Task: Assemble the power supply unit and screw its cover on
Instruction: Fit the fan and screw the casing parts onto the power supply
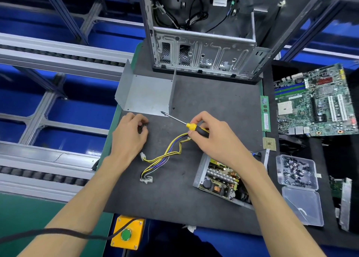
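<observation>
The open power supply body [217,181] lies on the dark mat at lower right, its circuit board and coils exposed. Its yellow and black cable bundle [165,155] trails left to two white connectors. The grey metal cover [147,95] lies upside down farther back on the mat. My right hand [211,136] grips a screwdriver with a yellow and black handle [196,129], its tip pointing at the cover's near corner. My left hand [130,134] has its fingers curled over small dark screws [144,124] on the mat. One loose screw [173,108] lies beside the cover.
An open computer case [204,49] stands at the back. A motherboard [314,101], a memory stick [265,113] and a processor chip [269,143] lie to the right. A clear plastic box of screws [297,171] sits open. A yellow button box [128,232] hangs at the front edge.
</observation>
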